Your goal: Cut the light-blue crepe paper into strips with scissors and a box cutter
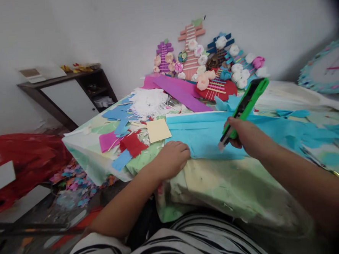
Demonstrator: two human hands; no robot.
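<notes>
Between and beyond the hands [174,155] [246,134], blue paper [206,134]

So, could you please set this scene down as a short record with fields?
Left grip: the left grip, fingers curled, rests at the near left corner of the blue paper
Right grip: the right grip holds a green-and-black cutter, blade end down over the blue paper
Blade contact: cannot tell
Left of paper: pale yellow square, red piece
Behind: white shreds, purple strip, flower-decorated crafts near the wall
Room's left side: low cabinet
</notes>
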